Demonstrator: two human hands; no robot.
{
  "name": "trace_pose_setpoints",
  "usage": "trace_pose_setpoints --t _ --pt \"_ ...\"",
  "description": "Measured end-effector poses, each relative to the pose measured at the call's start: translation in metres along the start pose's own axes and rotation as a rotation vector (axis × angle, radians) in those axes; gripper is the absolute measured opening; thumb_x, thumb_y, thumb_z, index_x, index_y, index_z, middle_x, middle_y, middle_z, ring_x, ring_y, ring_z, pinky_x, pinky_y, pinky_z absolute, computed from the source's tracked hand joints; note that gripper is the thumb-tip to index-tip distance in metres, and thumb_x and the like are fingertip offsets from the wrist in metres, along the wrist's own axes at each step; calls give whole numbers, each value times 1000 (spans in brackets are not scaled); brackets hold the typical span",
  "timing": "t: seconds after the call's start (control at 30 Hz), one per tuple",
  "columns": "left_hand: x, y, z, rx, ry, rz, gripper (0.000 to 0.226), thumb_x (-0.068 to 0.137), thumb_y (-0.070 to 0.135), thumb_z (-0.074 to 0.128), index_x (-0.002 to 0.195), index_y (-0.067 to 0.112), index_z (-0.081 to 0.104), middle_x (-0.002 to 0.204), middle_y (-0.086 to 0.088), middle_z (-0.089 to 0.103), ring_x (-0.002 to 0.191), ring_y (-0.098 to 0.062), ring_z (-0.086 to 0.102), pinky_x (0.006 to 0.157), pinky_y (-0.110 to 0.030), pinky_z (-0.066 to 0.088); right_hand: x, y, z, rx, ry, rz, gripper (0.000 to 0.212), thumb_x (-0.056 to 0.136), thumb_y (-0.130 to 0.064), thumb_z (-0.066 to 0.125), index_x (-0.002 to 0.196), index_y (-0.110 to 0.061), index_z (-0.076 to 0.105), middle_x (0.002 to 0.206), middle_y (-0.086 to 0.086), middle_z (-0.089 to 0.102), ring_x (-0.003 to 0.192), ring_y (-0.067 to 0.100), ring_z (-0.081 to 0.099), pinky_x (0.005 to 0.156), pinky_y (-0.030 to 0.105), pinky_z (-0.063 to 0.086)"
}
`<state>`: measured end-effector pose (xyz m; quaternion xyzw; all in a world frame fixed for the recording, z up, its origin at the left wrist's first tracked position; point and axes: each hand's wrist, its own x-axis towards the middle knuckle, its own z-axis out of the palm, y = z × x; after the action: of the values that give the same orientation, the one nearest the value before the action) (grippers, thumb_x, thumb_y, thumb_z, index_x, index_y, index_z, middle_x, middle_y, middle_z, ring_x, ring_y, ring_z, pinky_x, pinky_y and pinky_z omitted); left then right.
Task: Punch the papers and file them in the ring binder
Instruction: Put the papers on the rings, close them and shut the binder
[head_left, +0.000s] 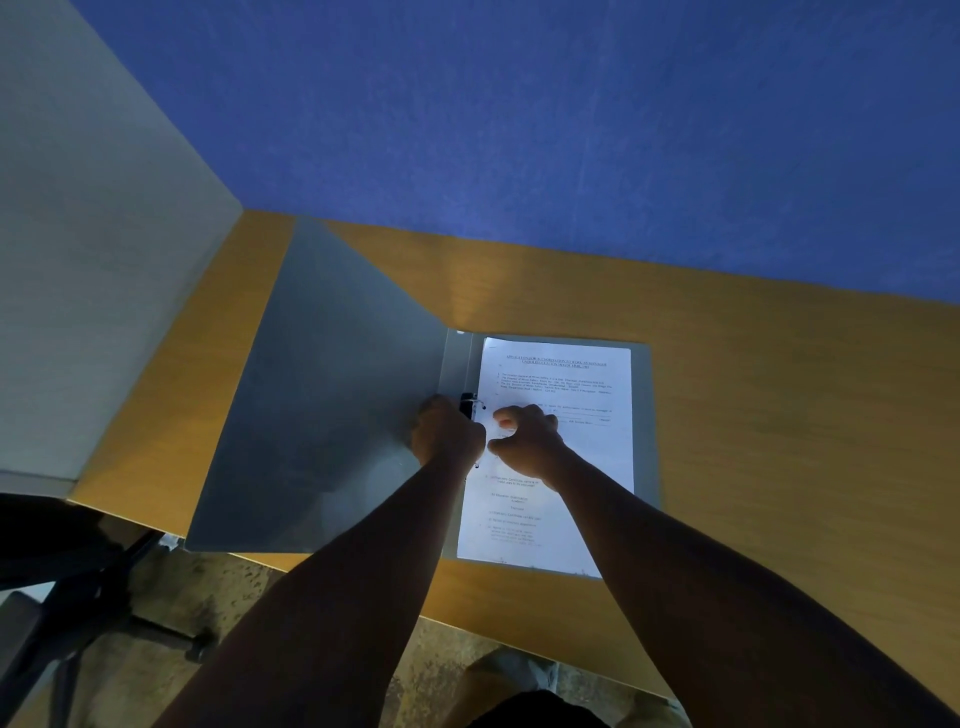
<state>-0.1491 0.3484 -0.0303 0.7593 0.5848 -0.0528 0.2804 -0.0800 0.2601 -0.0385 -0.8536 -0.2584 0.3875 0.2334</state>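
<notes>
On the desk (779, 415), left to right:
Ring binder (322, 415): I see it open, cover raised.
Left hand (449, 434): fingers curled at the ring clip (468, 404).
Right hand (524, 439): fingers curled, pressing the papers (566, 384).
Progress: papers sit inside; I judge closing remains.

Ring mechanism (469, 405) mostly behind both hands' grip; paper (561, 384) print too small to read

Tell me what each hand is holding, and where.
Both hands, left hand and right hand, are curled at the binder's ring clip beside the paper; the exact hold under the fingers cannot be told.
</notes>
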Motion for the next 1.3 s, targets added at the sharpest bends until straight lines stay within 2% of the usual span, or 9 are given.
trace_pose_setpoints --t 0.27,0.6,0.97,1.3 --pt "-4 2 -5 26 5 12 47 77 15 70 120 12 52 115 -7 67 107 -31 65 82 -38 55 0 0 1 -15 -9 1 40 90 -28 63 129 -24 55 138 1 49 126 25 40 100 35 36" --pt "-8 3 -12 41 12 73 42 81 16 70 119 13 53 115 -7 68 106 -30 66 75 -34 50 -3 0 -2 -1 -11 -6 41 91 -27 63 131 -23 53 138 1 48 126 25 40 101 35 38" --pt "-6 1 -14 26 28 142 39 82 18 71 117 11 56 114 -9 70 104 -31 68 79 -33 53 -6 1 -1 -16 -13 -10 41 92 -29 61 131 -22 53 139 3 47 125 25 39 102 36 39" --pt "-14 5 -16 4 31 192 40 79 20 75 114 12 59 115 -6 71 102 -29 69 72 -29 51 -10 2 -1 8 -15 -3 40 92 -27 61 131 -22 54 138 3 48 125 26 39 100 36 37"
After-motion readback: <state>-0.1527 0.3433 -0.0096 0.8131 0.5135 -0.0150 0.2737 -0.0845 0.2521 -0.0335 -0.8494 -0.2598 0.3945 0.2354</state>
